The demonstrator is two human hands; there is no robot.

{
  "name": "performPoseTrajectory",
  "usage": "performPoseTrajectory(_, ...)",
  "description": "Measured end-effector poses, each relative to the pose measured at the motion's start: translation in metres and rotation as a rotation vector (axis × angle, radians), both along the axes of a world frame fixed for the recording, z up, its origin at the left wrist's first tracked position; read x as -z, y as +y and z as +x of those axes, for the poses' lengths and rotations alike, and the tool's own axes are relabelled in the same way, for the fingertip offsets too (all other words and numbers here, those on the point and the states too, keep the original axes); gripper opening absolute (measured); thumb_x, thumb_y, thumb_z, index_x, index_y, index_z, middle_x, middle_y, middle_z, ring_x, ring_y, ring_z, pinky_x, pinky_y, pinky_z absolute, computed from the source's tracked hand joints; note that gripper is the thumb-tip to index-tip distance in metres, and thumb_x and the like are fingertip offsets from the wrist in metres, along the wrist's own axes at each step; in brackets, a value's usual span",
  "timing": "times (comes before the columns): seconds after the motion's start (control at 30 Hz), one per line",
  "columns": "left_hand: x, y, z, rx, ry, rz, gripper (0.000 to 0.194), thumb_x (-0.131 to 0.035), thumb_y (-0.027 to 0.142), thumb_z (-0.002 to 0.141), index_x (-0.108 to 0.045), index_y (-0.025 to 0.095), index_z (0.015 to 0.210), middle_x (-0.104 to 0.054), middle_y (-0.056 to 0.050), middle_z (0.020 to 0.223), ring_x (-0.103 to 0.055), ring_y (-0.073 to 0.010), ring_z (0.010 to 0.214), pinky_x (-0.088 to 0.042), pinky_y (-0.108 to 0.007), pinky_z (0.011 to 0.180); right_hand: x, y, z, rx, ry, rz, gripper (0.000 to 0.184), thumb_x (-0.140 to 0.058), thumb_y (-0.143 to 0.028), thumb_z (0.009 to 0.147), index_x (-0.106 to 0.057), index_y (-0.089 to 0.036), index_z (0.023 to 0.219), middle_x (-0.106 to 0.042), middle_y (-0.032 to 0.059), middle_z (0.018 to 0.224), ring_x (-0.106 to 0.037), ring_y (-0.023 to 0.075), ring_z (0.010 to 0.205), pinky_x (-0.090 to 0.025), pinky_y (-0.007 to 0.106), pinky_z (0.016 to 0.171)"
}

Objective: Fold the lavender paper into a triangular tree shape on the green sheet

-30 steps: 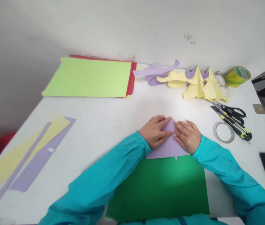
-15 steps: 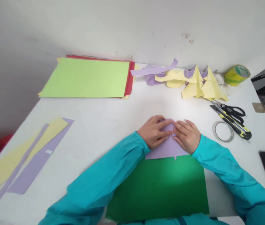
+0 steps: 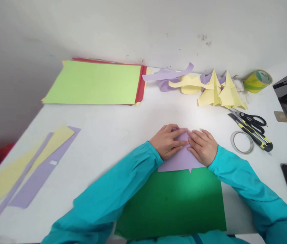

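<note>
Still pressed at its far end by left hand (image 3: 167, 142) and right hand (image 3: 204, 148) (whether pinched cannot be told), the purple paper (image 3: 177, 162) is given no new fold

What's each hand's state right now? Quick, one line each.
Left hand: open, fingers stretched out over the folded purple paper.
Right hand: open, fingers slightly bent, resting on the same paper.

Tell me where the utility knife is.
In the head view, the utility knife lies right of the right hand, between the black-handled scissors and the flat tape roll.
</note>
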State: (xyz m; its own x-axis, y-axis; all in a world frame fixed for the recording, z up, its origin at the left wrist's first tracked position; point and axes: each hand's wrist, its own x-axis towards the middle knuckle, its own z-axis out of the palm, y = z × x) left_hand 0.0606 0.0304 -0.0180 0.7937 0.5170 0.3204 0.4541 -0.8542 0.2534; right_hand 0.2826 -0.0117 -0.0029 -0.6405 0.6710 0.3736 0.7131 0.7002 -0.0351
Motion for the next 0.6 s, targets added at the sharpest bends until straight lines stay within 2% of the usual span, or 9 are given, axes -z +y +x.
performPoseTrajectory(0.17, 0.0028, 0.0029, -0.0021, 0.017, -0.037, -0.041, 0.039, -0.034, 0.039, 0.094, -0.065, 0.03, 0.117, -0.051, -0.004, 0.137, -0.039, -0.0288, 0.109, -0.038, -0.046, 0.087, -0.0003, 0.0002, 0.0, 0.001, 0.001, 0.018, 0.025, -0.054, -0.03, 0.09, -0.069, -0.017, 0.106, -0.064, 0.0099, 0.122, -0.055, 0.0247, 0.113, -0.038, 0.045, 0.101)
performPoseTrajectory(0.37, 0.0009, 0.0029, -0.0021, 0.03, -0.025, -0.02, 0.037, -0.037, 0.043, 0.093, -0.066, 0.036, 0.114, -0.049, -0.005, 0.138, -0.04, -0.0298, 0.108, -0.038, -0.047, 0.084, -0.0033, 0.001, 0.0003, -0.006, -0.028, 0.039, 0.026, -0.052, -0.031, 0.091, -0.069, -0.017, 0.104, -0.065, 0.0094, 0.121, -0.056, 0.0241, 0.111, -0.039, 0.044, 0.099)
performPoseTrajectory(0.6, -0.0001, 0.0025, -0.0017, 0.035, -0.024, 0.004, 0.037, -0.036, 0.043, 0.094, -0.065, 0.037, 0.116, -0.046, -0.008, 0.14, -0.04, -0.0302, 0.106, -0.038, -0.048, 0.083, -0.0028, 0.0007, -0.0005, -0.002, 0.006, 0.037, 0.027, -0.051, -0.031, 0.091, -0.069, -0.015, 0.102, -0.065, 0.0092, 0.121, -0.056, 0.0245, 0.111, -0.039, 0.044, 0.099)
